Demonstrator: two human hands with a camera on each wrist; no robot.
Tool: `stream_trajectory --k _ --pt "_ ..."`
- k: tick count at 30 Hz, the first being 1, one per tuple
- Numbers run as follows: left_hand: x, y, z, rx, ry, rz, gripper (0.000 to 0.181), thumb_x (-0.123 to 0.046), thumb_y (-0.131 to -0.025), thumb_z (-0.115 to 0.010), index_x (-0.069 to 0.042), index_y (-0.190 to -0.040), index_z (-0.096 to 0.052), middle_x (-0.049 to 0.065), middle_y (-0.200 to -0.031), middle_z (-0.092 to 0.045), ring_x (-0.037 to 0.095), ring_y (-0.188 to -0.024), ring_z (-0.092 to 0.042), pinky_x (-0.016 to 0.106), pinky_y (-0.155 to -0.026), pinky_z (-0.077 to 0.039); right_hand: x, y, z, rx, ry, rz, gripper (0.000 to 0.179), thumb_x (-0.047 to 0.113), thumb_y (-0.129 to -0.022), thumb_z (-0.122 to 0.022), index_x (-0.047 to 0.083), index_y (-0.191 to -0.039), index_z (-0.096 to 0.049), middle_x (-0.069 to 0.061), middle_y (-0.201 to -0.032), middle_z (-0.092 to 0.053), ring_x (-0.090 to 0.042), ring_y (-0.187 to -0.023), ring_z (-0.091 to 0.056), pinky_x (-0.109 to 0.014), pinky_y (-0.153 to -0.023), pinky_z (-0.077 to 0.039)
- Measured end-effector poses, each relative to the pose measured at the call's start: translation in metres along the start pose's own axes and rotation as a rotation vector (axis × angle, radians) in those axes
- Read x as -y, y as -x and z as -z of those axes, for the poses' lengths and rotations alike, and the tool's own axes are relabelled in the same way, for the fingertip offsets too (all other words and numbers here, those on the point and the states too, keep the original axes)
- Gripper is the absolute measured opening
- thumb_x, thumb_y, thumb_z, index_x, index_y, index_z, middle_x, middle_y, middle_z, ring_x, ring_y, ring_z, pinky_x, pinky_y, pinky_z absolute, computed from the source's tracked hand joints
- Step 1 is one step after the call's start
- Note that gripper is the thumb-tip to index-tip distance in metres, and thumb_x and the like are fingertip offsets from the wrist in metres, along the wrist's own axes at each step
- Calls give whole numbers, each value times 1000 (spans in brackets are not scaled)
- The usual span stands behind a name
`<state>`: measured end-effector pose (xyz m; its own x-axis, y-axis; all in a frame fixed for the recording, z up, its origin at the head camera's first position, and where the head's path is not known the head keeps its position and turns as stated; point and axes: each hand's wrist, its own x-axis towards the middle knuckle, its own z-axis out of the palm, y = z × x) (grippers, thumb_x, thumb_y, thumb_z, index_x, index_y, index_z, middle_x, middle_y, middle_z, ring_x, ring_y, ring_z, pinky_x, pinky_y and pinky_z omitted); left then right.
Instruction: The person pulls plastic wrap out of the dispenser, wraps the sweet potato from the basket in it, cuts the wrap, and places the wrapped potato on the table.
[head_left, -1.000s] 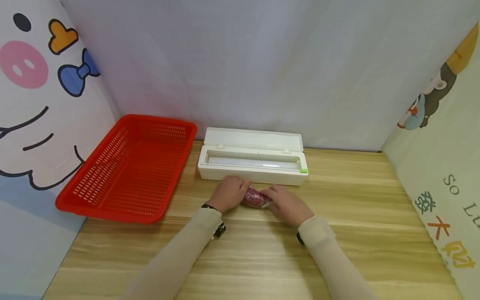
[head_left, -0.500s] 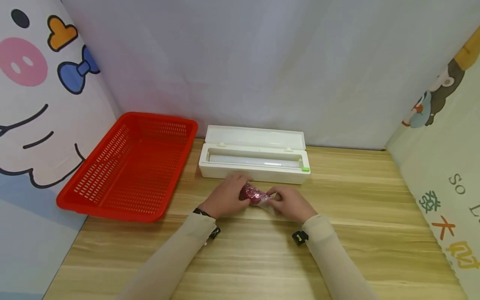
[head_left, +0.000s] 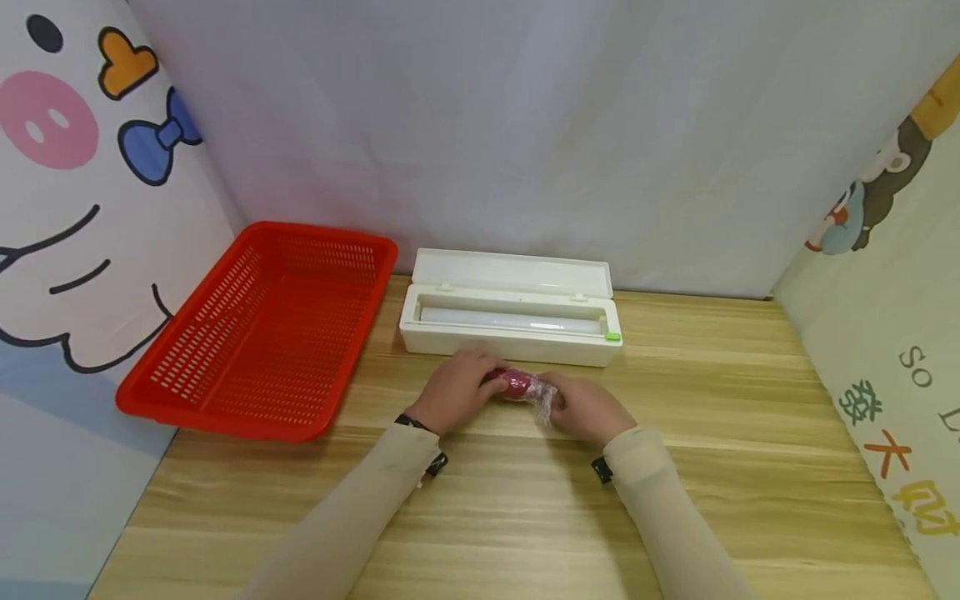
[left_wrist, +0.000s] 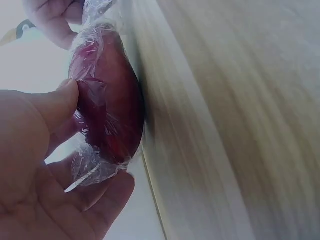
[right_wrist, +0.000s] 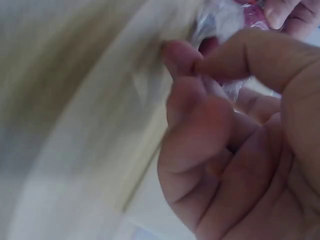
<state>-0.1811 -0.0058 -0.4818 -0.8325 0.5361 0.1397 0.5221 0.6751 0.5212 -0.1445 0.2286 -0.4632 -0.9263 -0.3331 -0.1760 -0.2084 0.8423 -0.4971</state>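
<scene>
A dark red, smooth, oblong item lies on the tabletop, wrapped in clear cling film; its exact kind is hard to tell. My left hand grips it, the thumb pressing on its side and the fingers curled around beyond it. From its right end sticks out a crumpled twist of cling film. My right hand pinches that film between thumb and index finger, the other fingers curled in, as the right wrist view shows. Another loose film end hangs by my left fingers.
Just behind the hands stands a white cling film dispenser with its lid up and a roll inside. To the left is a red perforated plastic basket. A pale curtain closes off the back of the wooden table.
My right hand has curled further around the film end and twisted it, so a crumpled tail now shows. The left thumb has shifted over the red item, which stays in place.
</scene>
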Motion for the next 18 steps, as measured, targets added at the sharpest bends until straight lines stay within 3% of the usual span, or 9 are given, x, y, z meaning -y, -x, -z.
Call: stream_trajectory --k 4,8,11,16,18 --pt "-1 -2 1 29 11 6 34 -34 -100 -68 -14 -128 -72 4 -122 -72 21 -114 -64 40 -100 -51 2 -3 0 -20 58 18 45 24 -88 -83 8 -127 -69 -6 -109 -74 -21 -95 -68 -43 -87 -55" --pt "-5 -3 2 63 5 22 36 -35 -100 -68 -13 -129 -72 4 -122 -73 22 -113 -65 40 -100 -51 5 -6 -3 -93 116 -10 36 36 -86 -84 10 -110 -74 -1 -95 -70 -16 -82 -61 -38 -74 -54" --pt "-9 -3 4 81 -2 35 38 -34 -100 -69 -13 -131 -71 5 -123 -73 22 -114 -65 41 -100 -51 7 -6 -4 -143 141 -39 40 40 -85 -85 10 -110 -76 -3 -95 -65 -17 -80 -57 -37 -70 -51" --pt "-8 -2 4 103 -44 11 36 -34 -105 -62 -14 -133 -70 3 -123 -73 19 -110 -67 40 -97 -53 7 -9 -4 -152 24 -32 48 39 -88 -83 8 -123 -71 -9 -118 -68 -24 -103 -64 -45 -89 -55" --pt "-7 -1 4 119 -41 3 34 -34 -105 -58 -14 -130 -70 1 -117 -74 17 -103 -68 38 -92 -54 6 -10 -4 -129 -56 -33 42 39 -89 -82 11 -119 -73 -6 -114 -71 -23 -101 -65 -43 -89 -54"
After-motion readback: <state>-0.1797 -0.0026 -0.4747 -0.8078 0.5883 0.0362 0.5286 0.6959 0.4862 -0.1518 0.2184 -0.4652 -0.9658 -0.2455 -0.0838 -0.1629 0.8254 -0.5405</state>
